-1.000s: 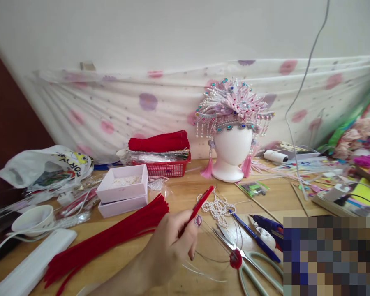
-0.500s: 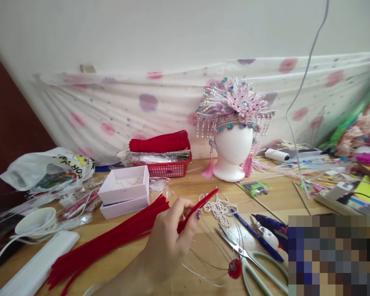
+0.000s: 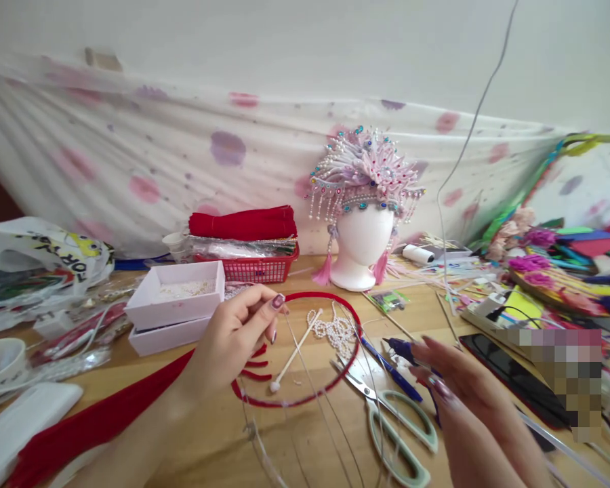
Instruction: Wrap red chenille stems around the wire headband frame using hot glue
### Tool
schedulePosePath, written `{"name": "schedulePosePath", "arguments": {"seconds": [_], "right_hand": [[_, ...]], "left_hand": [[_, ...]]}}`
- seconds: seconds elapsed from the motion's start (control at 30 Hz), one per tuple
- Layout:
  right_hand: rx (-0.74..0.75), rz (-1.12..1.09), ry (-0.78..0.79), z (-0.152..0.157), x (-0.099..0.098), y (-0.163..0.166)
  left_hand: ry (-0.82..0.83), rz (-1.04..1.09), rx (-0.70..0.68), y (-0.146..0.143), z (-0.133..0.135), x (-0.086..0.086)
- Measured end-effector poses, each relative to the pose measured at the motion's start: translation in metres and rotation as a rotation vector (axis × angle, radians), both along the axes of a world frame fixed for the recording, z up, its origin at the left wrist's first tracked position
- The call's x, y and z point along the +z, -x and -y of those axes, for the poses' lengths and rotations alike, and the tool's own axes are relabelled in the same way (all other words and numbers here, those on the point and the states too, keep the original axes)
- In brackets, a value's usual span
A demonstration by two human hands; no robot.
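Observation:
My left hand point(image 3: 234, 335) pinches, between thumb and forefinger, the top of a red pipe cleaner point(image 3: 353, 339) that curves in a wide loop over the wooden table point(image 3: 295, 461). Inside the loop lie a pearl strand point(image 3: 335, 331) and a white stick with a bead end point(image 3: 291, 358). My right hand point(image 3: 468, 396) hovers at the lower right, blurred, fingers stretched leftward with nothing seen in them, over a blue pen point(image 3: 386, 369) and beside green-handled scissors point(image 3: 399, 434). Clear wire hoops point(image 3: 285, 444) lie at the table's front.
A bundle of red pipe cleaners point(image 3: 81, 427) lies at the left. Stacked pink boxes point(image 3: 173, 301), a red basket point(image 3: 257, 269) and a white foam head with a beaded pink headdress point(image 3: 363, 234) stand behind. A black phone point(image 3: 513, 373) and craft clutter fill the right.
The red pipe cleaner, held straight before, now curves in a loop. My left hand has risen and moved left. My right hand has come into view. The camera has swung right.

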State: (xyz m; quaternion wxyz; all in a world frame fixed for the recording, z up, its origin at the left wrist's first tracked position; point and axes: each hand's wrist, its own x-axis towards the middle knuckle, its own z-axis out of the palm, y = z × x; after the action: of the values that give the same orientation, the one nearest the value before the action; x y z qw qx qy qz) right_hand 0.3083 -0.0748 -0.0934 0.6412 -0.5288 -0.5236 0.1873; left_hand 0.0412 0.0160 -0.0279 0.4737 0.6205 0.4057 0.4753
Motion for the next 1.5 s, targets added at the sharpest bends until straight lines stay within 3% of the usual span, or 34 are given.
{"name": "schedulePosePath", "arguments": {"seconds": [0.13,0.27,0.47,0.57,0.73,0.83,0.93,1.13,1.23,1.5], "right_hand": [[-0.017,-0.164,0.196,-0.021,0.004,0.018],[0.080,-0.318,0.243,-0.020,-0.010,0.022],[0.085,-0.065,0.191,0.004,-0.029,0.018],[0.085,0.092,0.025,0.008,-0.031,0.020],[0.077,0.534,-0.276,-0.005,-0.021,0.001],[-0.010,0.633,-0.353,-0.010,-0.011,-0.008],[0.018,0.571,-0.350,-0.012,-0.003,-0.009],[0.320,0.220,-0.213,-0.023,-0.014,0.003],[0.358,0.095,-0.166,-0.025,-0.027,0.010],[0.120,-0.061,-0.112,-0.015,-0.044,0.029]], "left_hand": [[0.230,0.272,-0.055,-0.004,-0.005,-0.006],[0.610,0.538,0.058,-0.012,-0.008,-0.019],[0.920,0.580,0.117,-0.013,-0.010,-0.040],[1.023,0.544,0.107,-0.011,-0.006,-0.050],[1.058,0.398,0.085,-0.008,0.005,-0.064],[1.073,0.263,0.012,-0.006,0.015,-0.069],[1.090,0.131,-0.131,-0.002,0.027,-0.071],[1.052,-0.054,-0.310,0.009,0.051,-0.072],[0.955,-0.099,-0.255,0.013,0.065,-0.071],[0.702,-0.097,-0.068,0.022,0.091,-0.082]]}}
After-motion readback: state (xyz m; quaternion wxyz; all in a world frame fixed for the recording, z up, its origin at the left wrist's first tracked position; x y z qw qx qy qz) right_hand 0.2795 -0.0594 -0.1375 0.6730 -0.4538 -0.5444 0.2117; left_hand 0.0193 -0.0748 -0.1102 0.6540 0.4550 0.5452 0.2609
